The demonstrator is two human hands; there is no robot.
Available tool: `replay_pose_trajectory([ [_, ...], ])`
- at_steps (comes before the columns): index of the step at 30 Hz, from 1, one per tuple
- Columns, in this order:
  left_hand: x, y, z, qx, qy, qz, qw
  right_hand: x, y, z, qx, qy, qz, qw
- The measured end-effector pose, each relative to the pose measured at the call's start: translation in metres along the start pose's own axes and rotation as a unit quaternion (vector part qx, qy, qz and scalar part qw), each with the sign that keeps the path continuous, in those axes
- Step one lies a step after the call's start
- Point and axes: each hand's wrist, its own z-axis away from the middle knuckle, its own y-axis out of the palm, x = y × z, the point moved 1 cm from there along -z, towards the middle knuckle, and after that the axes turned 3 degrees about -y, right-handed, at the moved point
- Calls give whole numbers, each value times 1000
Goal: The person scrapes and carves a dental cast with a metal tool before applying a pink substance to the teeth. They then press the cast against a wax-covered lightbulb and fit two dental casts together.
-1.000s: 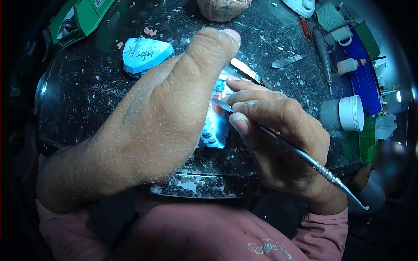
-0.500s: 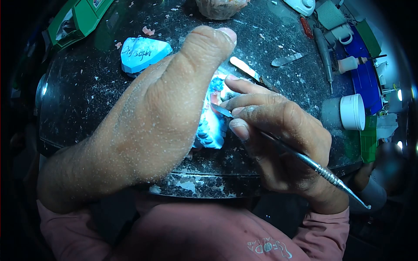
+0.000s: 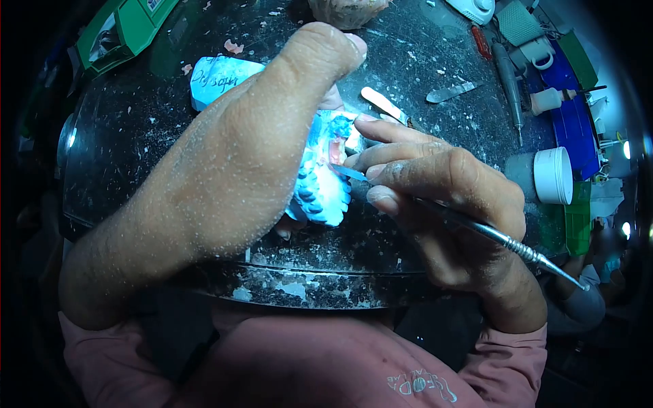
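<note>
Dental cast (image 3: 321, 194), blue-white with a pink patch (image 3: 335, 151), lay at the middle of the frame between my two hands. My left hand (image 3: 231, 153) had hold of it from the left; the thumb stuck out toward the top of the frame, clear of the cast, and most of those fingers were hidden, so I cannot tell how far they were curled. My right hand (image 3: 469, 197) pinched a metal carving tool (image 3: 503, 239) tightly between thumb and fingers. Its blade reached the cast near the lower edge of the patch; whether it touched, I cannot tell. My left palm blocked the view of the cast's left side, and it partly covered a lettered blue block (image 3: 221, 75) at upper left. A white-handled tool (image 3: 383, 104) lay on the counter (image 3: 401, 58) just above my right fingertips, with a flat metal blade (image 3: 451, 92) to its right. Farther out were a green container (image 3: 132, 34) at upper left, a grey handpiece (image 3: 507, 88) at upper right and a white tub (image 3: 552, 175) at right.
</note>
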Motion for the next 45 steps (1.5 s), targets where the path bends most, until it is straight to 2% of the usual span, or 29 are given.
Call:
replay_pose_trajectory([
  [9, -9, -1, 3, -9, -23, -33, 999, 2, -13, -6, 25, 39, 35, 998],
  [12, -8, 6, -4, -11, -30, -44, 999, -4, -19, -6, 7, 58, -47, 997],
  [16, -11, 8, -1, -13, -41, -57, 997, -9, -13, -4, -8, 27, -23, 999],
  [26, -8, -2, 2, -23, -59, -66, 996, -9, -12, -4, -4, 49, -11, 999],
  [28, -10, -6, 0, 43, -59, -24, 997, -11, -12, -3, -2, 45, -15, 999],
  [29, -8, -3, 1, 44, -60, -25, 997, -11, -13, -3, -3, 46, -16, 999],
  [31, -4, 7, 5, -36, 32, -121, 991, -10, -14, -4, 9, 44, -10, 999],
  [39, 2, 5, 6, -30, 42, -105, 993, -7, -16, -4, 27, 21, 27, 999],
  [44, -4, 17, -26, -27, 50, -93, 994, -4, -17, -6, 36, 23, 40, 998],
  [45, -15, 8, 0, -27, 51, -91, 994, -3, -17, -6, 40, 28, 43, 998],
])
